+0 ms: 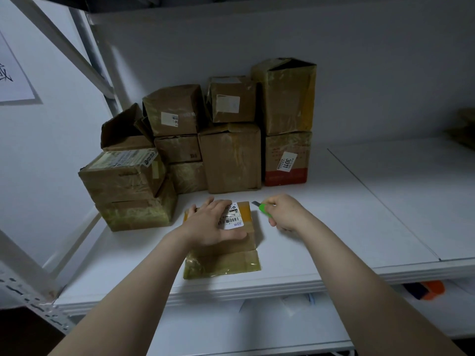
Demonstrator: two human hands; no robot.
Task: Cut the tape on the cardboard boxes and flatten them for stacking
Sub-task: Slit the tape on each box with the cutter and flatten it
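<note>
Left hand (214, 224): pressed flat on top of the small taped box (222, 262); fingers spread and straight; partly covering its white label (233, 220)
Right hand (285, 214): curled round a green cutter (264, 211); blade end aimed at the box's far right corner, just beside it
Small taped box: closed; near the front edge of the white shelf (347, 206)
Stacked boxes (231, 155): behind, along the back wall; apart from the small taped box

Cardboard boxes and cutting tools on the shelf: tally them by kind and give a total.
Cardboard boxes: 11, 10 stacked at the back, 1 under the left hand
Green utility knife: 1, in the right hand
Dim shape at far right: unclear, uncounted
Total: 12
</note>
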